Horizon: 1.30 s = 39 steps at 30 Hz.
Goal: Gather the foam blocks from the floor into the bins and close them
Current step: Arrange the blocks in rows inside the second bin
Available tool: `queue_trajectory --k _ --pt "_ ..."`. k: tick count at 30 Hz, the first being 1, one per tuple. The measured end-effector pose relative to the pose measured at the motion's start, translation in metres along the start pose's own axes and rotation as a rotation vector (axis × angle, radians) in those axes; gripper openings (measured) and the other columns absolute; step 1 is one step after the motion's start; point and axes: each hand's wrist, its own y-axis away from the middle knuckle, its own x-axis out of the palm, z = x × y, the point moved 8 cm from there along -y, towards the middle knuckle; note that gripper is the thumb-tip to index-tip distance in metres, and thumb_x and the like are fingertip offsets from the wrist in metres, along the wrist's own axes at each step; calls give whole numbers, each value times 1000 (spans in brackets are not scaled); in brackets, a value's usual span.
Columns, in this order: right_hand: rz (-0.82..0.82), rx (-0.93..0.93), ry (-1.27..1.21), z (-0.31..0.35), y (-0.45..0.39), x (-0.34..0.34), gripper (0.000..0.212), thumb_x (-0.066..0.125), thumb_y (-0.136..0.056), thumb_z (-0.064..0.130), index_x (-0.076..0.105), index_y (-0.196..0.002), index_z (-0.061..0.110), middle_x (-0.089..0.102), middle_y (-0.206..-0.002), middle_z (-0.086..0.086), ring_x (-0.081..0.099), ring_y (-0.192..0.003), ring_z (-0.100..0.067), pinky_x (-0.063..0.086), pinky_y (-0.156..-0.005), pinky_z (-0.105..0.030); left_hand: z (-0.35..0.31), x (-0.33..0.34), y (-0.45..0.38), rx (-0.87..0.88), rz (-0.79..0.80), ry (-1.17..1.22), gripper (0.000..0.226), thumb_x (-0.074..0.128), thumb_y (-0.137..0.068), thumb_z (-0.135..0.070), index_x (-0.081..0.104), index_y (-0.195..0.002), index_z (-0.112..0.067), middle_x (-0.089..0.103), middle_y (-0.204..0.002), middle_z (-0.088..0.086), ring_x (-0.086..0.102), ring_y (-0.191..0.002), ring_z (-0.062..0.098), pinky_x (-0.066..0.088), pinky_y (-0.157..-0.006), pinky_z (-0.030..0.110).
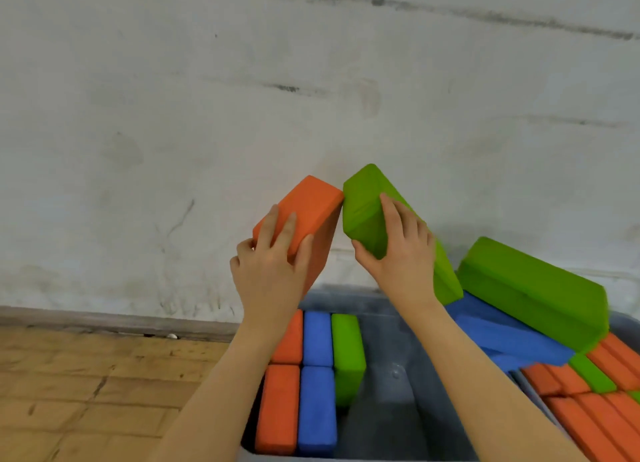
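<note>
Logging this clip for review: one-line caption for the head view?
Left hand holds an orange block, right hand a green block, above a partly filled grey bin.

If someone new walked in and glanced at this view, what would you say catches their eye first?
Most likely the two bright blocks held up in the centre against the scuffed white wall: an orange block in the left hand and a green block in the right hand, their top corners nearly touching. Below them, a grey bin holds upright orange, blue and green blocks along its left side, and a jumbled pile of blocks fills the right.
</note>
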Motion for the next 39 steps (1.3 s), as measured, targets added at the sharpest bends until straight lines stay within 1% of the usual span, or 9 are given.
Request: queue_trajectory --k 6,8,12,13,17,21,27,32,39 --pt "232 144 -309 18 59 47 60 64 -85 35 39 -140 25 40 -134 -18 48 -116 -33 51 -85 -45 58 9 39 -158 154 -5 50 41 -86 -52 65 -119 -24 50 -139 1 59 -84 42 46 -75 46" --pt "257 248 -393 18 83 55 61 67 -85 30 40 -139 20 36 -137 -13 47 -116 -25 48 -85 -36 71 19 54 -209 223 -11 54 37 -86 -56 62 -123 -26 43 -145 0 57 -91 43 44 -79 48" --pt "236 431 -491 10 123 64 59 70 -84 23 42 -134 12 36 -132 -12 37 -94 5 33 -79 0 72 35 74 -252 312 -5 61 30 -84 -60 57 -128 -28 39 -148 2 53 -95 44 44 -82 47" --pt "245 458 -494 7 129 66 58 71 -83 22 43 -132 10 36 -131 -11 35 -88 8 34 -76 1 68 38 75 -241 329 -28 61 30 -84 -59 57 -128 -28 40 -147 3 53 -95 44 43 -81 47" --pt "355 415 -329 2 144 75 48 68 -84 28 47 -123 11 38 -131 -6 48 -74 -10 52 -59 -39 47 52 77 -48 381 -174 52 39 -83 -51 64 -118 -24 56 -131 9 57 -94 44 45 -75 49" --pt "440 355 -226 -6 145 86 53 66 -85 36 44 -126 12 33 -142 -3 59 -87 -23 50 -59 -37 37 58 81 87 398 -206 50 41 -82 -49 67 -113 -19 60 -123 12 60 -82 39 47 -68 43" --pt "508 264 -171 -14 143 89 64 62 -88 36 33 -143 26 25 -147 -6 51 -115 -27 54 -62 -39 40 64 82 187 527 -39 61 40 -76 -51 61 -123 -19 53 -134 13 57 -89 45 51 -66 45" --pt "560 385 -145 -18 145 95 76 66 -78 55 34 -139 23 9 -154 -4 46 -123 -28 53 -76 -45 36 54 78 139 427 64 54 46 -78 -48 65 -118 -18 59 -129 8 57 -83 42 53 -67 41" --pt "477 354 -262 -27 148 81 62 68 -85 35 43 -137 13 19 -155 -4 48 -124 -26 52 -82 -42 15 44 80 214 305 97 45 53 -80 -43 66 -116 -18 60 -128 3 57 -84 37 52 -66 35"
